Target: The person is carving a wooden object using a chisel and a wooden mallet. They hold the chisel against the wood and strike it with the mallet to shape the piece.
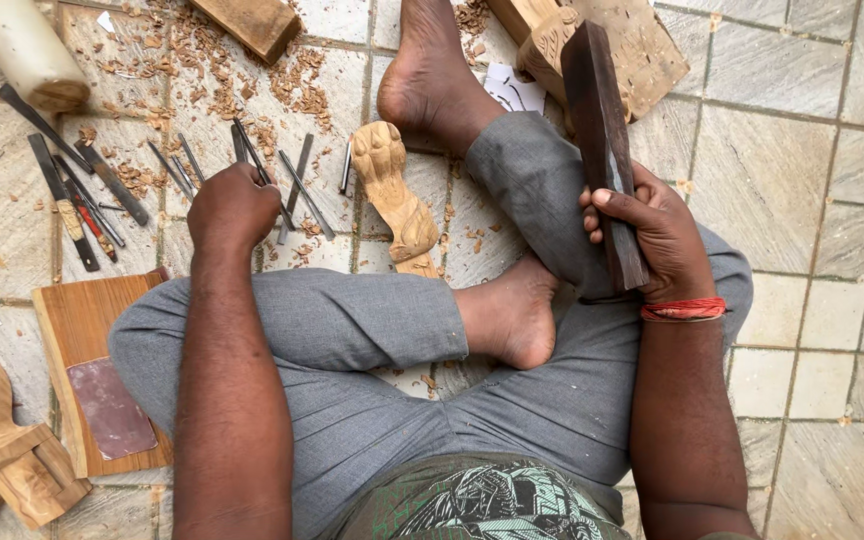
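A: Right hand (657, 235)?
B: Clenched round a dark mallet (600, 140), at two o'clock.
A: Left hand (232, 205)?
B: Fingers closed on a chisel (257, 160), ten o'clock, beside the carving (395, 195).

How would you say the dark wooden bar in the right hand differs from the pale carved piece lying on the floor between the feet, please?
The dark wooden bar is nearly black, flat-sided and plain; the pale carved piece is light tan, rounded and cut with relief. The right hand grips the bar and holds it raised off the floor, while the carved piece lies untouched on the stone tiles. The bar looks longer. Both appear wooden and elongated.
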